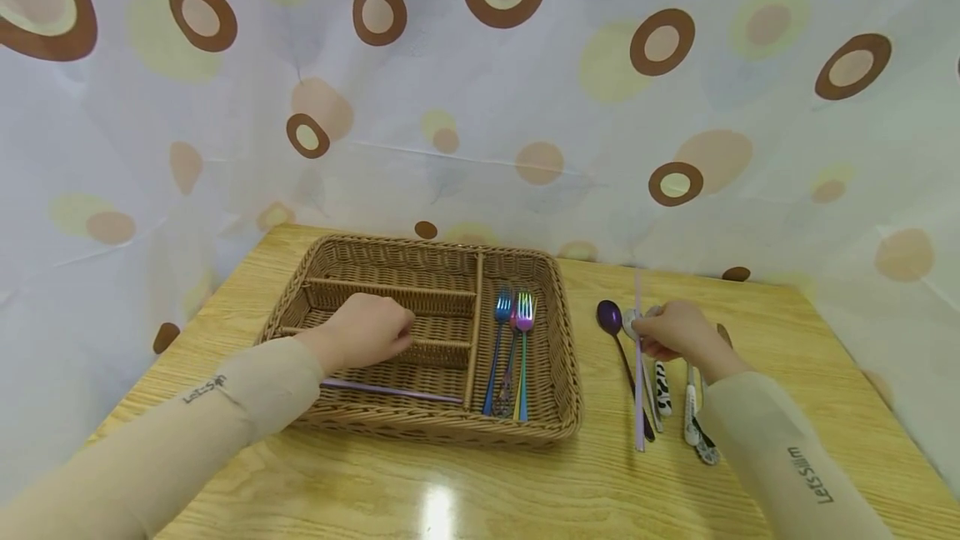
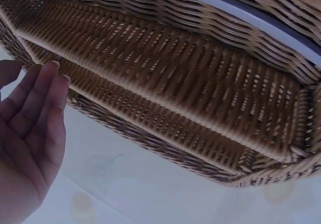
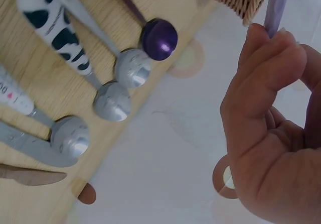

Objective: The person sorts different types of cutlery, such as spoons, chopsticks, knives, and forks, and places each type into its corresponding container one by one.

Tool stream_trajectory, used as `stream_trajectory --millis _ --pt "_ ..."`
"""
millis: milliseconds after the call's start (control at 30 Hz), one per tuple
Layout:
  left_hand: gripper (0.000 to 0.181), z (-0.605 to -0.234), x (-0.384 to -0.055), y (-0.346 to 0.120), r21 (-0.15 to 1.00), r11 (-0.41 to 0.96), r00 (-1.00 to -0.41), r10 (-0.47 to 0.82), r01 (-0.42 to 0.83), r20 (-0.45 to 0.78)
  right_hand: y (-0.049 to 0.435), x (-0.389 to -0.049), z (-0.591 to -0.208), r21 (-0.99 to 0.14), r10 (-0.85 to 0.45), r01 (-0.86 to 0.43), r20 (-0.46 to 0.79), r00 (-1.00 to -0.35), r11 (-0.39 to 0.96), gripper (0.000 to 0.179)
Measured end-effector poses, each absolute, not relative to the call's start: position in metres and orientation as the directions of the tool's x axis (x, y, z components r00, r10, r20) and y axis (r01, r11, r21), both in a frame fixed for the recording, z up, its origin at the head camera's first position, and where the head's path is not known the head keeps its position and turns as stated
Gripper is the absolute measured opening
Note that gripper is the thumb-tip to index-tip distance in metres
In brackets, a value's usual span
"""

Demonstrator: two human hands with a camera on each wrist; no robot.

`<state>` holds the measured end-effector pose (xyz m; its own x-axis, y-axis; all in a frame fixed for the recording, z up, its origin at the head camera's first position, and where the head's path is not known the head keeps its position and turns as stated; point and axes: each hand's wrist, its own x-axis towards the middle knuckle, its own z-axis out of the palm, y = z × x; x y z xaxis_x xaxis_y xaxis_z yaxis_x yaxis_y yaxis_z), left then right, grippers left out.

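My right hand pinches a light purple chopstick between thumb and fingertips, above the cutlery on the right of the table. In the right wrist view the chopstick points up out of the fingertips. My left hand is over the wicker basket, its fingers loosely bent and holding nothing in the left wrist view. Another purple chopstick lies in the basket's front compartment. Several forks with blue and rainbow finishes lie in the right compartment.
Beside the basket lie a purple spoon, a plain silver spoon, a spoon with a cow-print handle and one with a white printed handle. Knives lie by them. A patterned cloth hangs behind the table.
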<state>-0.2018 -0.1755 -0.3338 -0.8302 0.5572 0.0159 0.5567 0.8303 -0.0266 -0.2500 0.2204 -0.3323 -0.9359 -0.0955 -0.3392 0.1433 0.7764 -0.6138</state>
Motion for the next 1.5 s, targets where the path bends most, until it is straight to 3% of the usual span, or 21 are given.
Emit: stream_trajectory --millis 433,667,867,1500 --pt "0.029 -0.334 -0.207 -0.15 0.005 0.83 -0.83 0.557 0.557 -0.002 0.194 -0.248 -0.325 -0.666 -0.134 0.146 -0.351 -0.927 0.732 0.03" --pt "0.021 -0.331 -0.204 -0.127 0.144 0.839 -0.844 0.535 0.525 -0.043 0.186 -0.249 -0.327 -0.682 -0.147 0.143 -0.35 -0.925 0.717 0.026" --pt "0.019 -0.328 -0.201 -0.112 0.197 0.828 -0.837 0.544 0.524 -0.057 0.179 -0.251 -0.329 -0.703 -0.149 0.163 -0.36 -0.921 0.692 0.024" --pt "0.039 -0.331 -0.198 -0.065 0.321 0.77 -0.792 0.604 0.552 -0.086 0.144 -0.253 -0.328 -0.741 -0.187 0.145 -0.345 -0.92 0.656 0.026"
